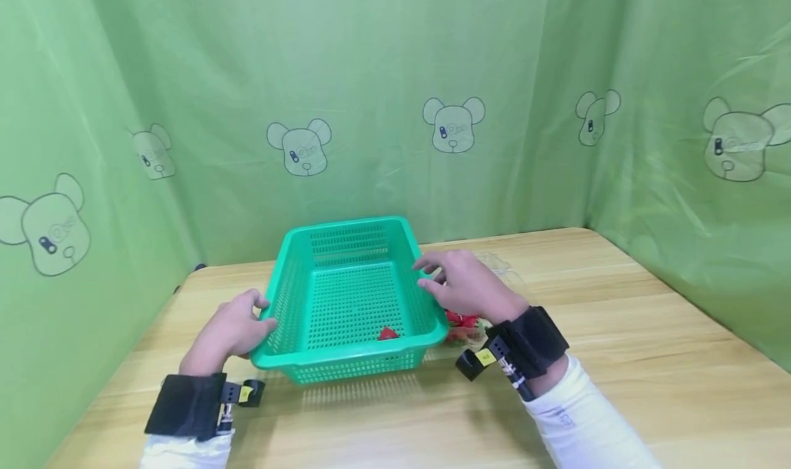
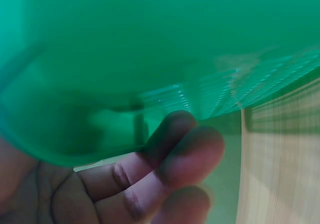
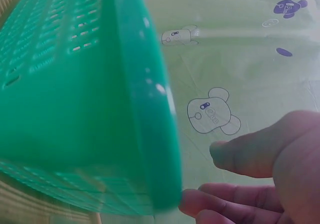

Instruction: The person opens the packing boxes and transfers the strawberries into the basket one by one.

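A green plastic basket [image 1: 355, 304] with slotted walls stands at the middle of the table, its front edge raised above the wood. My left hand [image 1: 237, 325] grips its left rim near the front corner; in the left wrist view the fingers [image 2: 192, 156] curl beneath the rim. Beside the right rim is my right hand [image 1: 460, 283], thumb and fingers spread apart. In the right wrist view its fingertips [image 3: 192, 201] are right at the rim, while the thumb [image 3: 240, 156] is off it. A small red piece [image 1: 388, 334] shows at the basket's front, inside.
Red strawberry-like items [image 1: 460, 321] lie right of the basket, partly hidden by the right hand and wrist. Clear plastic [image 1: 497, 263] lies behind that hand. A green curtain [image 1: 383, 174] with bear prints encloses the wooden table [image 1: 618, 332] at the back and sides.
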`<state>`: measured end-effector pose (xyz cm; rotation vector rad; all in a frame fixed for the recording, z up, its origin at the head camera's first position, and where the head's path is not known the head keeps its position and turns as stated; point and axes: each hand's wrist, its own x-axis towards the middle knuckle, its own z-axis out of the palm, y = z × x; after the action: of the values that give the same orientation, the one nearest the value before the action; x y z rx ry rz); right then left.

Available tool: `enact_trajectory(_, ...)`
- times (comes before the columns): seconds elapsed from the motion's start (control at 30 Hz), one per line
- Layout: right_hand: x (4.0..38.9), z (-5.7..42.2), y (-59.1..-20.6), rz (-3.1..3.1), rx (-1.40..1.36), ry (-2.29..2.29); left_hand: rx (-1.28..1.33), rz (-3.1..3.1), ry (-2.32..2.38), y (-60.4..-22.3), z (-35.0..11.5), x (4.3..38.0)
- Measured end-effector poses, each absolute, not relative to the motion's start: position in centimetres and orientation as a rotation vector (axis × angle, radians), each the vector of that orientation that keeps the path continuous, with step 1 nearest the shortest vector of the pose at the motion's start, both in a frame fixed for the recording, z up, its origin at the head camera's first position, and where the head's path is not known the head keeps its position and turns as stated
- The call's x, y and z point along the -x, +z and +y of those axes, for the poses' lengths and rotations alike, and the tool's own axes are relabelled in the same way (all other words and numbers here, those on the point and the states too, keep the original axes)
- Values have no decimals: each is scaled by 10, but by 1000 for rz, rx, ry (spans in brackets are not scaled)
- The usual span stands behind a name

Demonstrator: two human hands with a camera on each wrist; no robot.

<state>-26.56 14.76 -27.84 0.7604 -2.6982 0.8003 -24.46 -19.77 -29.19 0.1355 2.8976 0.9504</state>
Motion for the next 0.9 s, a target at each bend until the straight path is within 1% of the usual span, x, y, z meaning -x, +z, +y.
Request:
enact_trajectory(0.37, 271, 159, -277, -2754, -670, 751, -119, 2898, 941, -293, -198, 246)
enact_trajectory(0.9, 285, 176, -291, -2888, -549, 688, -104, 2894, 931, -291, -198, 245)
